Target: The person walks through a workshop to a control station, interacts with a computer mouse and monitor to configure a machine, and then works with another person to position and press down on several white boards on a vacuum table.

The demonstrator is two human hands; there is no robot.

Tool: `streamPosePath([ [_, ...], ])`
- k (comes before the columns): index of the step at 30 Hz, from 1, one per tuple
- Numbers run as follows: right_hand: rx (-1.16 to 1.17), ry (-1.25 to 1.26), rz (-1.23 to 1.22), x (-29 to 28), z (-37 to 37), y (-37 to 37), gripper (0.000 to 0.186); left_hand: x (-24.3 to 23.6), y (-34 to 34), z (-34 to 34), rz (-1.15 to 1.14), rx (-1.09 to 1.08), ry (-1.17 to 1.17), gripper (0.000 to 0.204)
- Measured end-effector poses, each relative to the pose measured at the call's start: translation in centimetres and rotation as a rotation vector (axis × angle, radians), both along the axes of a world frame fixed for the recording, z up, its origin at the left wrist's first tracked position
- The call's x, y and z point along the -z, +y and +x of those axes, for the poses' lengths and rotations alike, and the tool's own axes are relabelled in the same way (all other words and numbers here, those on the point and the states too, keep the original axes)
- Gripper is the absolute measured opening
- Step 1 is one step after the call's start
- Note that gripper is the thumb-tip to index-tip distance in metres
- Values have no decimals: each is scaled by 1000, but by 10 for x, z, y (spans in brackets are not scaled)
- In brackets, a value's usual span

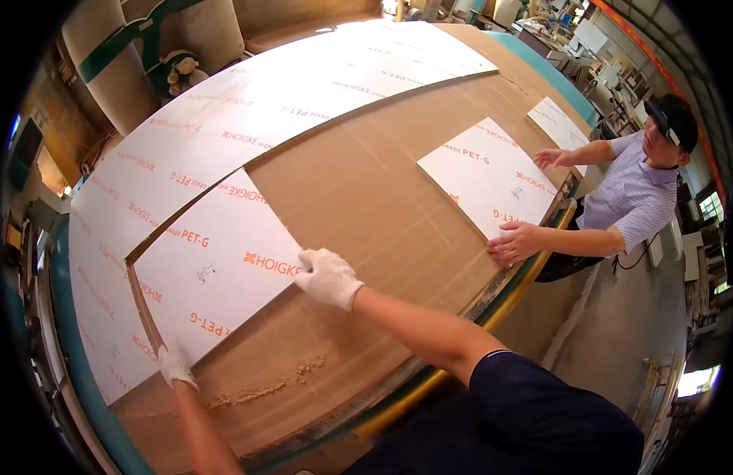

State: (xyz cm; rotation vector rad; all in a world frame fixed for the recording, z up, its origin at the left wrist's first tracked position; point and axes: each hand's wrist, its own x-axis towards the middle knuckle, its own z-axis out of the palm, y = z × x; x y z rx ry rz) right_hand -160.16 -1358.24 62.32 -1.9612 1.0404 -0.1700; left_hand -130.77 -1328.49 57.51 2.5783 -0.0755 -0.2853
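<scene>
A white cut panel (224, 252) with orange print lies in the notch of a large white sheet (303, 87), with a narrow gap along its left side. In a white work glove, my right hand (328, 277) is closed around the panel's right corner. My left hand (176, 367), gloved too, grips the same panel at its near-left corner, beside the sheet's edge. Both thumbs or fingertips are partly hidden at the panel edge. Beneath everything is a brown board (366, 190).
At the right, a co-worker (639, 178) reaches both bare hands to another white panel (493, 170). Beyond it lies a further white piece (560, 119). Sawdust (267, 384) is scattered near me. A yellow rail (533, 273) runs along the table's near side. Dust-collector bags (121, 71) stand at the far left.
</scene>
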Motion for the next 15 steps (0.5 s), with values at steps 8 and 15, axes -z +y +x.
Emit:
streamPosePath([
  [8,161,-14,-88,-22,-166,-22,43,-79,-23,-184,225,340,131,57],
  [15,287,-102,65,-13,-324,-2,39,-71,-19,-342,193,264,164,91],
])
